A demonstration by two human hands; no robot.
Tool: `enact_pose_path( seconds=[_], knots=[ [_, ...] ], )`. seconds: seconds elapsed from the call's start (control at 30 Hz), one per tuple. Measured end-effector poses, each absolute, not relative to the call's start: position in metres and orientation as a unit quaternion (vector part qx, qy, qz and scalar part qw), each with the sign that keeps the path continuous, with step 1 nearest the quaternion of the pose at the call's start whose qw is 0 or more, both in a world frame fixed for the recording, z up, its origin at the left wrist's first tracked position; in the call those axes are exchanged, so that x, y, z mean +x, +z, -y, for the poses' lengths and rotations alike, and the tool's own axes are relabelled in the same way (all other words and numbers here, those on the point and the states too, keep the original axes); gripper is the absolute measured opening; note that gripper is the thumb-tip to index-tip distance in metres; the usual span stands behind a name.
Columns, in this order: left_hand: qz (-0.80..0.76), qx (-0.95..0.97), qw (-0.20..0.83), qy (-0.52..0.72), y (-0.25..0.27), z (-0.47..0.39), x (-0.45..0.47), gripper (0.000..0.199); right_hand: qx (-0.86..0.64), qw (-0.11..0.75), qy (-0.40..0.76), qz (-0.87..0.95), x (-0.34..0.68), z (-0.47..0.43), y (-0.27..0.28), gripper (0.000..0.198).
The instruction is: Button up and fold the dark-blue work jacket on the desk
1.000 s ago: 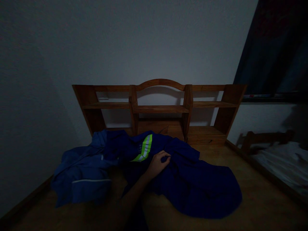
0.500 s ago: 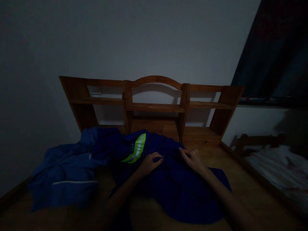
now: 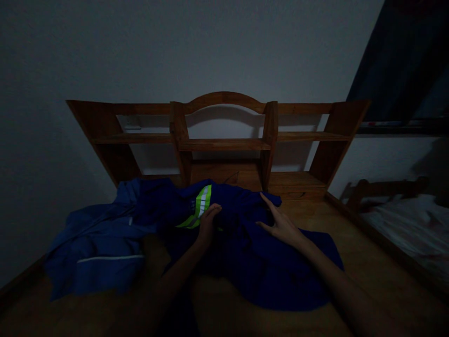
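A dark blue work jacket (image 3: 266,271) with a yellow-green and silver reflective strip (image 3: 202,206) lies crumpled on the wooden surface before me. My left hand (image 3: 207,227) is at the jacket's middle, just right of the strip, its fingers closed together on the cloth; the exact grip is hard to see in the dim light. Over the right part of the jacket is my right hand (image 3: 282,227), thumb and forefinger spread wide with nothing held between them. To the left, a lighter blue garment (image 3: 94,241) with white piping lies against the jacket.
Behind the clothes, a wooden shelf unit (image 3: 224,145) with an arched top stands against the pale wall (image 3: 224,47). At the right, beyond a raised wooden edge (image 3: 372,238), lies whitish bedding (image 3: 410,224). A dark curtain or window (image 3: 400,79) is at upper right.
My right hand has opened from a near pinch and spread its fingers. My left hand has moved slightly left and up, its fingers drawing together. Part of the jacket now extends further right at the back.
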State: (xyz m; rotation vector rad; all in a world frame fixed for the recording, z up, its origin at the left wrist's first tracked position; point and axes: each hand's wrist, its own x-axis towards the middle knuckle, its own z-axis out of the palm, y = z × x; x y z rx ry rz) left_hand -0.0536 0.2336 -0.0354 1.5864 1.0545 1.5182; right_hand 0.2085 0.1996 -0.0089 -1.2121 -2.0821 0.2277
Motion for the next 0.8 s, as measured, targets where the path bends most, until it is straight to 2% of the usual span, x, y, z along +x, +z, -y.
enact_pose_path(
  seconds=[0.13, 0.23, 0.3, 0.4, 0.53, 0.7, 0.8],
  knots=[
    [-0.428, 0.613, 0.317, 0.584, -0.025, -0.223, -0.047, 0.032, -0.444, 0.41, 0.146, 0.783, 0.201, -0.198, -0.013, 0.071],
    [-0.453, 0.675, 0.172, 0.556, -0.016, -0.209, -0.038, 0.026, -0.464, 0.464, 0.175, 0.734, 0.196, -0.202, -0.021, 0.047],
    [-0.416, 0.75, 0.053, 0.511, -0.012, -0.2, -0.031, 0.024, -0.469, 0.498, 0.215, 0.696, 0.193, -0.206, -0.025, 0.041],
    [-0.345, 0.831, -0.019, 0.436, -0.01, -0.193, -0.025, 0.029, -0.441, 0.508, 0.31, 0.672, 0.189, -0.208, -0.027, 0.043],
    [-0.312, 0.865, -0.01, 0.393, -0.015, -0.195, -0.022, 0.032, -0.396, 0.474, 0.366, 0.696, 0.185, -0.202, -0.023, 0.042],
    [-0.304, 0.882, -0.015, 0.36, -0.02, -0.198, -0.025, 0.028, -0.345, 0.439, 0.456, 0.693, 0.178, -0.188, -0.012, 0.062],
    [-0.327, 0.876, -0.038, 0.352, -0.02, -0.198, -0.027, 0.027, -0.339, 0.433, 0.455, 0.701, 0.175, -0.182, -0.007, 0.063]
  ],
)
